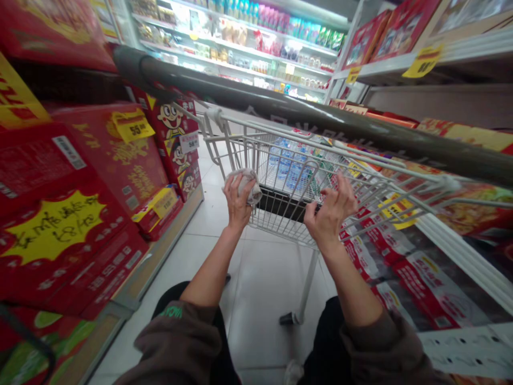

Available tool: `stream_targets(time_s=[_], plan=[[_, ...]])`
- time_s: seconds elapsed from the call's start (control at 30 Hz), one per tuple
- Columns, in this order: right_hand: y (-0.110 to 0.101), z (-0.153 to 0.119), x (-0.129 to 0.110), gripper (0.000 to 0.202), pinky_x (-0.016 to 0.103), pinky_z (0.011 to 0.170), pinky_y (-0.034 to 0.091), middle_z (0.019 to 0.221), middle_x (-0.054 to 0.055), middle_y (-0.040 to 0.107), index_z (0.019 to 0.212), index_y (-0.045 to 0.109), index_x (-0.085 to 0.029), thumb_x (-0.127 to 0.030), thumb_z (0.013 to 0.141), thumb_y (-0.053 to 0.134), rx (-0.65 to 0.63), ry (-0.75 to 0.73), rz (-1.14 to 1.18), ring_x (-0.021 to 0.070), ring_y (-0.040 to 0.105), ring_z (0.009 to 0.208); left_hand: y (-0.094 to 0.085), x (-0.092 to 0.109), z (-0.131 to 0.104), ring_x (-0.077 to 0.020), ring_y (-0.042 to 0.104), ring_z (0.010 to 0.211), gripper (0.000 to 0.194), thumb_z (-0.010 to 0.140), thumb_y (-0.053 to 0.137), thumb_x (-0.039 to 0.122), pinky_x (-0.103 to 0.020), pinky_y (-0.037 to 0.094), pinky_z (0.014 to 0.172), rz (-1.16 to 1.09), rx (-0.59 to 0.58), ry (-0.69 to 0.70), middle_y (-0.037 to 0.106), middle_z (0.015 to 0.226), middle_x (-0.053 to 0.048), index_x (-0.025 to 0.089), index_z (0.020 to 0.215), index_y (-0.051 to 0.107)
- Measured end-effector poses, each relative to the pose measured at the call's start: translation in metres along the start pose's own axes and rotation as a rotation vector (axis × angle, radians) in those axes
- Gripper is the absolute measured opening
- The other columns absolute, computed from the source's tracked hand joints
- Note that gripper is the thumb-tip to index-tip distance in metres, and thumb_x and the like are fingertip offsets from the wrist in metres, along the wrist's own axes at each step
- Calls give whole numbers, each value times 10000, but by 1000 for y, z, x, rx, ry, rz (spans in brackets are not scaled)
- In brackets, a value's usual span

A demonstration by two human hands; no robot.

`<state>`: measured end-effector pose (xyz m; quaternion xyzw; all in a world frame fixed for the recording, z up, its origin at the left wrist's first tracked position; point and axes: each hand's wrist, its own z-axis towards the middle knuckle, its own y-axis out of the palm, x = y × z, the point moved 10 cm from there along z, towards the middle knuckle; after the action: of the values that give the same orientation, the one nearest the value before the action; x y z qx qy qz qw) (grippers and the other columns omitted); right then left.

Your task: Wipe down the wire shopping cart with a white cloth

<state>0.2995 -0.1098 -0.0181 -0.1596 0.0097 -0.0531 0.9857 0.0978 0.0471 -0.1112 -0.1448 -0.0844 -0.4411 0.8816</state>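
Note:
My left hand [237, 203] is closed round a crumpled greyish-white cloth [249, 182], holding it against the near wire end of a shopping cart [280, 214]. A dark strip [284, 206] runs across that end between my hands. My right hand [332, 211] is at the right part of the same wire panel, its fingers bent and apart with nothing seen in them; whether it touches the wires cannot be made out. Inside the cart are packs of clear bottles with blue labels [290, 166]. The cart's thick dark handle [256, 96] crosses above both hands.
Red gift boxes [112, 144] with yellow price tags are stacked close on the left. On the right, shelving [460, 246] holds red packages [428, 283]. A lit refrigerated display [240, 37] stands ahead. A cart wheel [288, 319] rests on the tiled floor [256, 289].

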Motion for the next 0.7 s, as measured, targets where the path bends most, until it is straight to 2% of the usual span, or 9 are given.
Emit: stream_targets(time_s=[0.1,0.2,0.3,0.4,0.53,0.6,0.7], plan=[[17,-19,-32,266,461,1111,287,1453,175,612,1090,589,-200,-188,827,552,-92,-119,26,302,536,1374,-8,-2,-2,-321,312,1533,475,951,537,156,-552,309,1260,-40,29,-17,459,1588,-87,292,1399,621],[45,-34,-66,318,432,1148,248,1468,153,621,1158,590,-195,-177,843,547,-268,-232,105,264,526,1394,-17,-3,18,-314,277,1560,439,981,545,217,-559,252,1286,-69,87,-36,422,1623,-66,314,1404,609],[69,-34,-83,372,433,1174,225,1543,163,558,1213,582,-177,-174,843,539,-380,-234,163,264,455,1467,-8,-5,30,-308,246,1581,427,989,526,231,-566,211,1301,-77,43,-38,409,1641,-44,330,1396,610],[84,-27,-89,401,451,1177,232,1577,186,511,1236,573,-160,-174,838,526,-419,-189,189,279,405,1512,5,-10,13,-301,269,1568,462,962,513,173,-554,243,1292,-47,-12,-28,455,1608,-65,307,1391,623],[90,-22,-90,402,487,1177,249,1607,207,460,1228,553,-165,-159,829,503,-419,-144,238,291,374,1540,13,-18,-22,-280,333,1522,523,908,505,91,-533,319,1258,16,-91,20,534,1526,-87,286,1371,648],[90,-19,-90,404,498,1182,264,1607,218,448,1210,537,-170,-135,809,497,-411,-122,298,285,388,1533,9,-19,-23,-274,339,1516,533,909,498,83,-528,327,1254,29,-102,56,542,1518,-82,294,1375,647],[89,-12,-82,424,518,1177,311,1554,237,475,1184,504,-178,-101,768,484,-337,-1,419,291,384,1531,-4,-20,-4,-277,281,1551,460,960,500,136,-542,274,1281,49,-22,80,506,1556,-71,297,1362,655]])
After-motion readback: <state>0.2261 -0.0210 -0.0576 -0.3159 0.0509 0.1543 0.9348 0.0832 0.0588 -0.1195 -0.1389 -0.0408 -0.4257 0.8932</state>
